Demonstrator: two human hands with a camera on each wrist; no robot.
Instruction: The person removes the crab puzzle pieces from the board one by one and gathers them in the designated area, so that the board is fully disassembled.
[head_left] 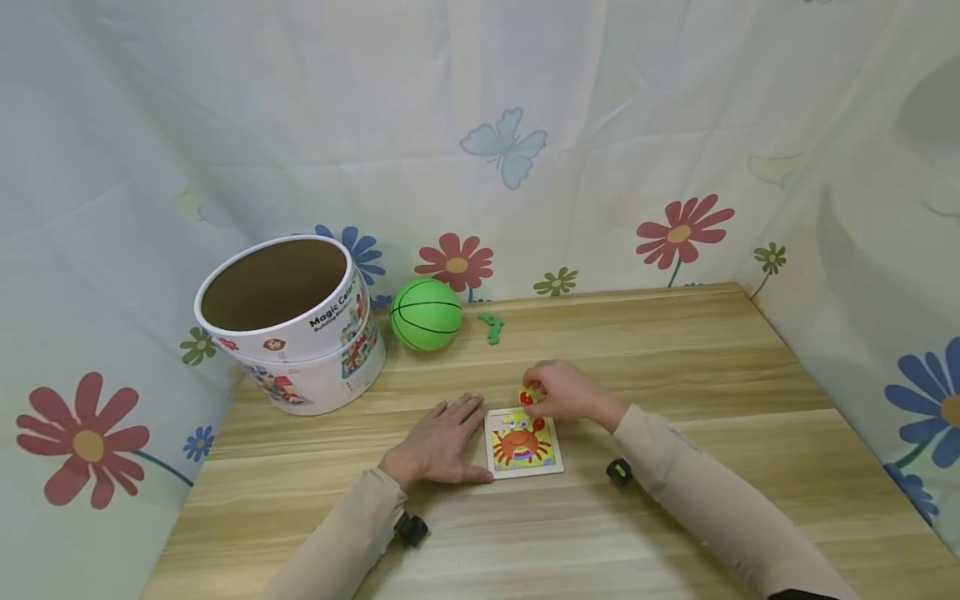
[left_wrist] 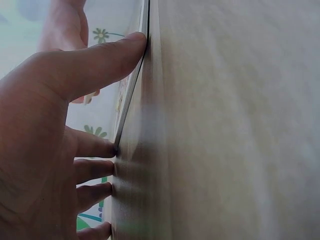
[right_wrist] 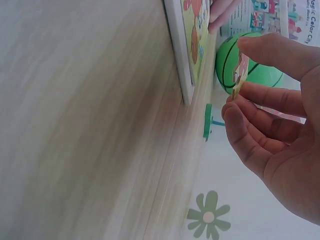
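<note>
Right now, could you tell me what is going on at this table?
A person is working on a small crab puzzle board on the wooden table. The left hand lies flat beside the board, thumb against its edge. The right hand pinches a puzzle piece just above the board's far edge. Further back sit a green ball, a small green piece and an open round tub.
</note>
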